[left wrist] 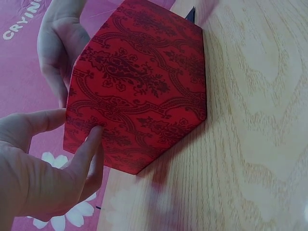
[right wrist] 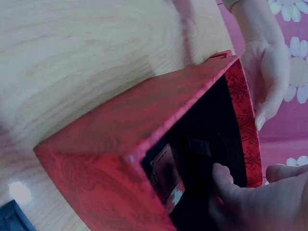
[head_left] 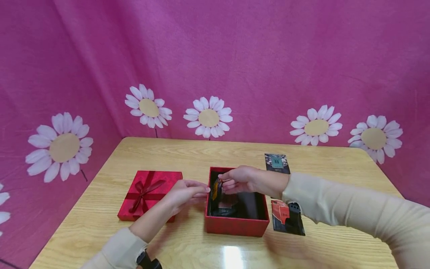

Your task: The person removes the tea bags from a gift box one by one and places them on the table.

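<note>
Pale sleeves reach over the wooden table. The right hand pinches a dark packet inside the red box. The left hand grips nothing and just touches the box's side, near the red lid.

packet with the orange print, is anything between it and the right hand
Nothing visible: the right hand touches the packet at its upper end, inside the box; the top is open and the lid lies apart.
</note>
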The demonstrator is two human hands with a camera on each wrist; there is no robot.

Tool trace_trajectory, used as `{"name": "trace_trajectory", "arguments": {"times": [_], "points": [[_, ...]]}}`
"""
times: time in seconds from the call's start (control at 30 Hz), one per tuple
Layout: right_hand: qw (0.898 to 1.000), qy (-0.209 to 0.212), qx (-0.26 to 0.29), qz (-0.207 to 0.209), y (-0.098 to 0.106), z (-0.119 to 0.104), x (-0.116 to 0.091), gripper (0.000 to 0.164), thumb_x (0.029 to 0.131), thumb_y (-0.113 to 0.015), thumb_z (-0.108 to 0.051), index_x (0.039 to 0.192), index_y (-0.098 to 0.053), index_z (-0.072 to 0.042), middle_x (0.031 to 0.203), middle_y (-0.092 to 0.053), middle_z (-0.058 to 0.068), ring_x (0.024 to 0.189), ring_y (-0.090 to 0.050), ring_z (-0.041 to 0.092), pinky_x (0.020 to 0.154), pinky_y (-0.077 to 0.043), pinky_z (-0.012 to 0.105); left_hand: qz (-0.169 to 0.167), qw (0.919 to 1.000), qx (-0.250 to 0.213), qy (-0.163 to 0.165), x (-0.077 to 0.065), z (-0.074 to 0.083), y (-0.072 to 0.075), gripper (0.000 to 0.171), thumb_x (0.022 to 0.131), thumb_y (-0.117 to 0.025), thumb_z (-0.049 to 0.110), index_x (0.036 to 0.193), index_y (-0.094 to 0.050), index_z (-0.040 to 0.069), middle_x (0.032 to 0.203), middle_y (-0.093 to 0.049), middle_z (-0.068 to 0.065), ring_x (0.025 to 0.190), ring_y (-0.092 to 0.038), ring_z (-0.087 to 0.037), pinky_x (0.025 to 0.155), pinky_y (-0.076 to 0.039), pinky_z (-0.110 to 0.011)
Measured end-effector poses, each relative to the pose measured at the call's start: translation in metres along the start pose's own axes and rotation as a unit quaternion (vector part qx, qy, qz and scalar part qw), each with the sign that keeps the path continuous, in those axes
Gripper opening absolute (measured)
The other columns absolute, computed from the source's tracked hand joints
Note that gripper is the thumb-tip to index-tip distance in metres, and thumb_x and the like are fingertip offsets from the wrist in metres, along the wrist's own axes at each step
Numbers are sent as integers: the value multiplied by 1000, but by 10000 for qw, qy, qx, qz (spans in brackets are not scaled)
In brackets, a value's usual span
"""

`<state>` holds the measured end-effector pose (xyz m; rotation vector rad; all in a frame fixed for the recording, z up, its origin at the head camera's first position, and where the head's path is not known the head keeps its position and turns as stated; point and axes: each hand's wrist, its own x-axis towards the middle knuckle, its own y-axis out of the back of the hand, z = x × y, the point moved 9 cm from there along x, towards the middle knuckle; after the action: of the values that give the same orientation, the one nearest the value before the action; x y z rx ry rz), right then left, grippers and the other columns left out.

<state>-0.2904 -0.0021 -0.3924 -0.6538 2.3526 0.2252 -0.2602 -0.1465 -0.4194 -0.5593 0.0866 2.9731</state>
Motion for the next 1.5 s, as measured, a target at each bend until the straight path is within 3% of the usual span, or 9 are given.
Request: {"name": "trace_trajectory", "arguments": {"times": [0.2,0.37,0.53,0.63,0.73,0.87,1.0,1.1,1.5], "points": [[9992,-144,-157,331,-1,1,12,25,96,-56,-13,114,-54,5,69,-54,1,62,-54,7,106,-48,42,-55,9999,1,87,-2,0,2,34,89,-67,16,115,-65,-6,112,-71,-19,92,-73,-19,93,-56,-36],[9986,-210,-203,431,-5,5,23,29,96,-54,-7,121,-53,8,104,-63,17,78,-60,15,104,-49,44,-50,9998,33,194,-1,0,3,35,89,-68,18,116,-65,-4,113,-70,-18,93,-72,-18,93,-56,-36],[9990,-339,-90,292,-11,12,34,27,97,-49,-4,121,-50,8,134,-54,28,104,-59,24,108,-45,46,-48,9995,87,305,0,-3,3,34,89,-67,19,116,-67,-2,112,-71,-15,95,-72,-19,94,-56,-35],[9991,-336,-12,258,-12,13,35,27,96,-48,-2,121,-50,9,126,-56,25,103,-57,24,108,-45,46,-67,9993,112,354,0,-5,1,34,90,-67,19,116,-67,-2,113,-71,-16,96,-72,-20,94,-56,-35],[9991,-251,-59,347,-8,10,32,29,95,-50,-1,122,-54,9,108,-57,17,88,-56,20,104,-50,40,-112,9993,88,334,0,-4,1,34,90,-66,19,117,-66,-2,115,-70,-18,98,-72,-22,96,-55,-36],[9987,-158,-255,410,-3,6,24,31,95,-51,-2,124,-56,8,95,-53,10,71,-49,13,84,-56,25,-163,9995,-9,280,0,-1,0,34,90,-66,17,117,-66,-4,115,-70,-19,96,-72,-20,97,-54,-37],[9987,-177,-262,404,-1,5,21,38,95,-52,-1,131,-48,11,118,-59,23,92,-60,21,97,-55,36,-91,9995,-46,313,0,-1,2,34,89,-67,16,116,-66,-5,114,-70,-19,91,-72,-15,95,-54,-36],[9985,-180,-295,421,1,6,19,43,94,-52,0,134,-42,11,136,-51,28,114,-57,29,107,-46,45,-38,9995,-54,309,-1,-1,2,34,89,-68,16,116,-65,-5,114,-70,-19,92,-72,-16,95,-55,-36],[9975,43,-528,474,11,9,2,45,94,-53,-4,134,-42,12,136,-52,29,123,-57,34,104,-48,46,79,9993,-10,371,-1,-2,2,33,89,-68,16,116,-66,-4,114,-70,-18,92,-72,-18,93,-55,-36]]}}
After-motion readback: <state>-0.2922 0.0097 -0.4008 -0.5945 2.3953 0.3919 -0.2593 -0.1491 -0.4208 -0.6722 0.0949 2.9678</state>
